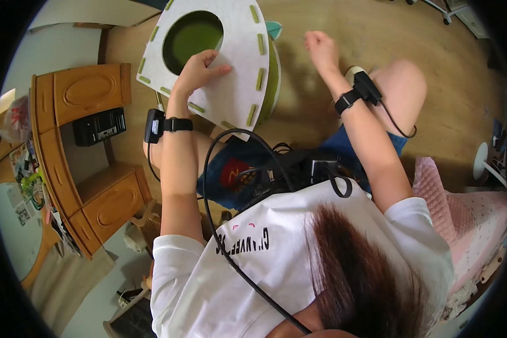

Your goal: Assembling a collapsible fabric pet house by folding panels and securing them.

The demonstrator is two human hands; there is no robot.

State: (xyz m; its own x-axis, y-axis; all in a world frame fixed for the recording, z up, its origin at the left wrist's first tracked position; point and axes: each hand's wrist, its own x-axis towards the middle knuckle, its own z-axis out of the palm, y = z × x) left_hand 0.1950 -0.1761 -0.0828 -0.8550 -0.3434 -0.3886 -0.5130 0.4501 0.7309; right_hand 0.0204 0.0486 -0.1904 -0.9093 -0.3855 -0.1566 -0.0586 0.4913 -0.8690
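Note:
A white felt-like panel [239,62] with green tabs through slots along its edges stands in front of me, left of the middle. It has a round opening [192,39] with a green inside. My left hand [197,72] is at the lower rim of that opening, its fingers curled at the edge and its thumb lying on the white face. To the right, apart from the panel, my right hand [323,49] is raised with its fingers curled closed. Whether anything small is in it is hidden. A green side [275,84] shows behind the panel.
A teal pointed piece [274,29] sticks out behind the panel. A wooden desk [93,90] with a black computer case [99,127] stands at left. Pink quilted fabric [434,191] lies at right. A black cable [208,169] loops across my front, and wooden flooring [372,34] extends ahead.

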